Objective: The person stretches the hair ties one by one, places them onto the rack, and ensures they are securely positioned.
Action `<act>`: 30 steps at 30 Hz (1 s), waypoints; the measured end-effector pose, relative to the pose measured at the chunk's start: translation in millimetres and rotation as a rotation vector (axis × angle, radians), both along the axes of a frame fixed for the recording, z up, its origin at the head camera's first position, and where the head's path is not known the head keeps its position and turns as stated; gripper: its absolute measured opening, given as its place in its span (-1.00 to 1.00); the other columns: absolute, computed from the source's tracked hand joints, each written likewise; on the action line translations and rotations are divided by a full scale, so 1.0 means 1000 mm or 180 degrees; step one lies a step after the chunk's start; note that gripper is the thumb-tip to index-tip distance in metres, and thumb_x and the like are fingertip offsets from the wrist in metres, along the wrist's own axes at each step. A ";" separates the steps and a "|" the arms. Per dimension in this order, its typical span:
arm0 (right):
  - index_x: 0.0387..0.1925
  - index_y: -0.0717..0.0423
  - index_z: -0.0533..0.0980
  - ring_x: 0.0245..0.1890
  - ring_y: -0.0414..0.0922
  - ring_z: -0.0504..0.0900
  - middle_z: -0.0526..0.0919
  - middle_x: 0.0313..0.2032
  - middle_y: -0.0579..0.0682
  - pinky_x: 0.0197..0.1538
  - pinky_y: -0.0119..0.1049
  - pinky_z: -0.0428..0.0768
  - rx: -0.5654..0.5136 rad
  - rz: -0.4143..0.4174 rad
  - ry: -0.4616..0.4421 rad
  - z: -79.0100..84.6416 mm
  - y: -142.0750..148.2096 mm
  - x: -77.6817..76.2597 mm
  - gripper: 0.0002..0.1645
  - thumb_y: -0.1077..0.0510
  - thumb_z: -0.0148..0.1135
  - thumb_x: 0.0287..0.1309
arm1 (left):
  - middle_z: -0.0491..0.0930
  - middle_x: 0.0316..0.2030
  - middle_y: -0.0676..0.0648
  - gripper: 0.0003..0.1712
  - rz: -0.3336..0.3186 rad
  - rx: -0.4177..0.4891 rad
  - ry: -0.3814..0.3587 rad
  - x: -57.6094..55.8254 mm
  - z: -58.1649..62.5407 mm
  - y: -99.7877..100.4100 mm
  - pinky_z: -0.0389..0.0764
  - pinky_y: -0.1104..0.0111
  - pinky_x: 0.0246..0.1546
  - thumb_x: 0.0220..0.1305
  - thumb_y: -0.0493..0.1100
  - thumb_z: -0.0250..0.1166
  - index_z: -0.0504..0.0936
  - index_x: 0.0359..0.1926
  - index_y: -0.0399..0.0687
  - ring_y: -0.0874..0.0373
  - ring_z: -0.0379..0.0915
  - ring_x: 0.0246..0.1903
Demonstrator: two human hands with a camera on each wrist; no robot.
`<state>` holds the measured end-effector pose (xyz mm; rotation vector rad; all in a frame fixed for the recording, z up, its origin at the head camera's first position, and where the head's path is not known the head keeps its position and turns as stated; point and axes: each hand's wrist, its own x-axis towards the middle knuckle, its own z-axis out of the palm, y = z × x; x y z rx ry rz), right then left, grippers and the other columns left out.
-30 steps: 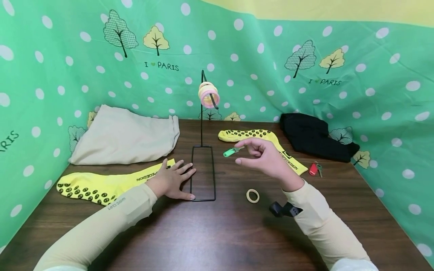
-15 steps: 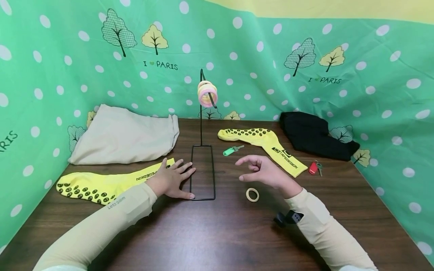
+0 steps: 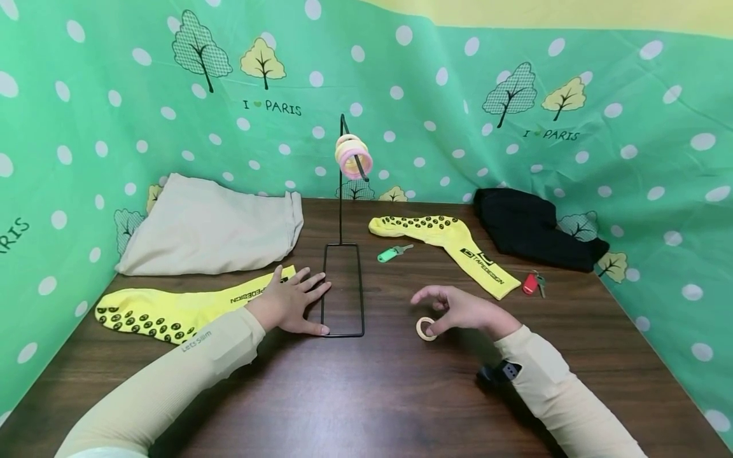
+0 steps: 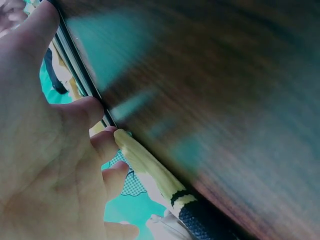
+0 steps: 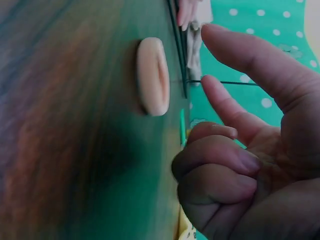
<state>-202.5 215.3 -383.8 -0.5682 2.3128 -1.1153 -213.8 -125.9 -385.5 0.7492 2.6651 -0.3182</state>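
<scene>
My left hand (image 3: 291,306) lies flat with fingers spread. Its fingertips and thumb rest at the left wire of a black metal stand's base (image 3: 361,292), overlapping the end of a yellow sock (image 3: 200,305). From the stand's upper arm hang several rings, a pink ring (image 3: 343,168) in front and pale ones behind. On the table lies a loose pale wooden ring (image 5: 146,75). Close over it hovers my right hand (image 3: 466,312), thumb and index finger apart, other fingers curled in, nothing held. In the head view the thumb overlaps the ring's right side.
Behind the stand's right side lie a green-tagged key (image 3: 390,254) and a second yellow sock (image 3: 458,245). Farther right are a red-tagged key (image 3: 530,284) and a folded black cloth (image 3: 532,229). A beige cloth (image 3: 212,229) sits back left. Green polka-dot fabric (image 3: 435,108) encloses the table.
My right hand has come down and toward me from near the green-tagged key to the loose wooden ring. The left hand has stayed on the stand's base.
</scene>
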 end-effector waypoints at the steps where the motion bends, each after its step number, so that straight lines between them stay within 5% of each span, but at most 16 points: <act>1: 0.01 0.18 0.44 -0.35 -0.09 0.26 0.45 -0.11 0.14 -0.27 -0.38 0.32 0.0045 0.0043 -0.0022 -0.002 0.001 0.000 -0.34 0.25 0.48 -0.24 | -0.20 0.46 0.15 0.11 -0.0001 -0.0006 -0.0004 0.000 0.000 0.000 -0.23 -0.22 0.30 -0.04 0.66 -0.14 -0.15 0.45 0.30 0.02 -0.34 0.45; 8: -0.07 0.19 0.45 -0.44 -0.13 0.36 0.45 -0.50 0.08 -0.35 -0.42 0.38 0.0211 0.0241 0.0028 -0.007 0.006 0.001 -0.35 0.29 0.49 -0.34 | -0.19 0.46 0.14 0.11 -0.0004 0.0015 0.0032 -0.001 0.000 -0.001 -0.23 -0.23 0.29 -0.03 0.65 -0.13 -0.14 0.45 0.29 0.01 -0.33 0.45; 30: -0.36 0.14 0.53 -0.52 -0.30 0.37 0.51 -0.53 -0.13 -0.40 -0.47 0.36 0.0506 0.0219 0.0636 -0.012 -0.001 0.006 -0.73 0.30 0.35 -0.24 | -0.20 0.46 0.15 0.11 0.0021 0.0006 -0.0011 -0.001 -0.002 0.000 -0.23 -0.23 0.29 -0.05 0.66 -0.14 -0.15 0.45 0.31 0.02 -0.34 0.45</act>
